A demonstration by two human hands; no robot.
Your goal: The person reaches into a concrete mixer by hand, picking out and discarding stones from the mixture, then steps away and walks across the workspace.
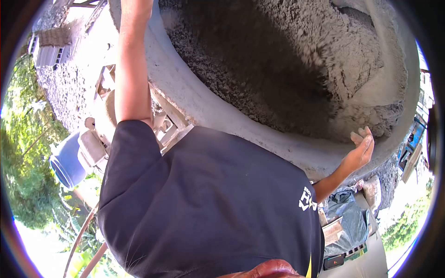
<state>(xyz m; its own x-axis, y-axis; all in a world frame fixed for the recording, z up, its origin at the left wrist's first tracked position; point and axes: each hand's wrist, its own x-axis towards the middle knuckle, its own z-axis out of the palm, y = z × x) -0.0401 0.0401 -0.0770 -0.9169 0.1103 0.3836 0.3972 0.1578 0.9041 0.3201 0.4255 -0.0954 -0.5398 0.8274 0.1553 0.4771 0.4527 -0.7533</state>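
Grey, crumbly mix [352, 65] is lying inside the wide drum [194, 95], ahead of the person. The right hand [362, 150] is hovering by the near-right rim, fingers loosely curled, gripping nothing I'm seeing. The left arm [133, 69] is reaching far; its hand is hiding, so I cannot tell its grip.
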